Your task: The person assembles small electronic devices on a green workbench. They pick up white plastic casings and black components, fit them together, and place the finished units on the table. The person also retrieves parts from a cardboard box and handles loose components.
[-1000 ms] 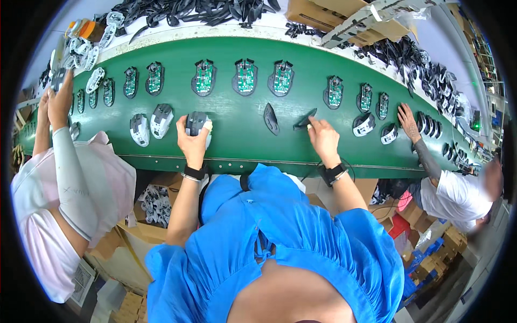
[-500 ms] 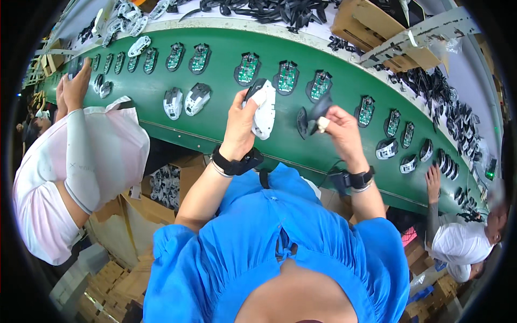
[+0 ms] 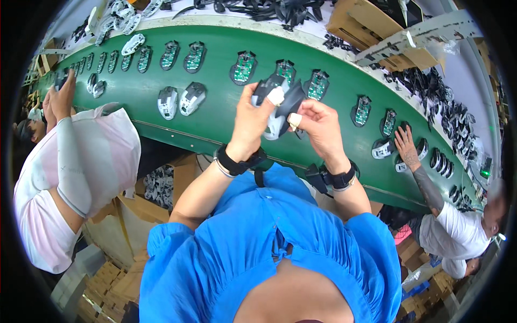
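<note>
My left hand [image 3: 247,123] is closed around a white and grey computer mouse shell [image 3: 273,127], tilted above the long green work surface [image 3: 218,116]. My right hand [image 3: 321,129] pinches a dark curved mouse cover [image 3: 291,101] between thumb and fingers. The cover lies against the right side of the shell; whether the two are joined I cannot tell. Pale wraps sit on my thumbs. Just beyond my hands are mouse bases with green circuit boards, one [image 3: 316,84] by my right fingers and another [image 3: 243,67] past my left.
Two white-grey mouse shells [image 3: 167,103] lie to the left. More bases run along both sides. At right a co-worker's hand [image 3: 407,146] reaches over mouse parts; another person [image 3: 81,177] works at left. Black parts [image 3: 269,9] and a cardboard box [image 3: 358,24] line the far ledge.
My right hand has moved left, bringing the dark cover against the shell. My left hand has turned the shell. The right co-worker's hand has moved further in over the green surface.
</note>
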`<state>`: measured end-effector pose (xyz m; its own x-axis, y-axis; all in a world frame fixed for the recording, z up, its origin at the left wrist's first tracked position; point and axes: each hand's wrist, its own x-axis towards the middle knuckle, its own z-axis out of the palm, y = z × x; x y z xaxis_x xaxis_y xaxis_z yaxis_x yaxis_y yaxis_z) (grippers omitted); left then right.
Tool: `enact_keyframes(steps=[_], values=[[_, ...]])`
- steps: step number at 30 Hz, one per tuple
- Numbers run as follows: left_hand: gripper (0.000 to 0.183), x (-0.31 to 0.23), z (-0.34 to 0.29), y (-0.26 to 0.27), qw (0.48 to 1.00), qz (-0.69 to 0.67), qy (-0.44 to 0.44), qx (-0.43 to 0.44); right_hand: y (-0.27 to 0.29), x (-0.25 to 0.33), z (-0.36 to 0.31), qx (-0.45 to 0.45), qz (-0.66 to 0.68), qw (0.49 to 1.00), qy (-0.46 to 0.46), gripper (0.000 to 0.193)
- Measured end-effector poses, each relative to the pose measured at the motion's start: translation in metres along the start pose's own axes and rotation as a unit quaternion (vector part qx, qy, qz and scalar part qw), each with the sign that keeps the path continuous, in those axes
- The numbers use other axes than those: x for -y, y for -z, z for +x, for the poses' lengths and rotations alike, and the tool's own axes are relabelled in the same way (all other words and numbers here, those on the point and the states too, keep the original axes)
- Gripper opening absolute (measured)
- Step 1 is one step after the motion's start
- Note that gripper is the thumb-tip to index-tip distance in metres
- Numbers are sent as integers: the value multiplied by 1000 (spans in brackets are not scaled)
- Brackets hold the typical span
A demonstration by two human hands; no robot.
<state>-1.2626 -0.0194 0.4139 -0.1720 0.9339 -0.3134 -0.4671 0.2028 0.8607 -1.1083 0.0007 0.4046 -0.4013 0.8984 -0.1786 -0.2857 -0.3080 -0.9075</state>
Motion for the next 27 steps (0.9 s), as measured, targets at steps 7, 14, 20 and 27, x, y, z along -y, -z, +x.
enact_keyframes(steps=[7, 14, 20, 27], values=[[40, 27, -4, 13, 984, 168, -51, 1, 2, -3, -18, 19, -17, 996, -85, 23], [90, -7, -11, 31, 956, 262, -39, 123, -5, -15, -3, -23, 96, 991, -85, 23], [79, -9, 23, 46, 938, 290, -3, 190, -5, -24, 9, -48, 128, 982, -130, 15], [86, -23, 4, 49, 902, 237, -3, 361, -7, 19, -7, -10, 60, 993, -103, 79]])
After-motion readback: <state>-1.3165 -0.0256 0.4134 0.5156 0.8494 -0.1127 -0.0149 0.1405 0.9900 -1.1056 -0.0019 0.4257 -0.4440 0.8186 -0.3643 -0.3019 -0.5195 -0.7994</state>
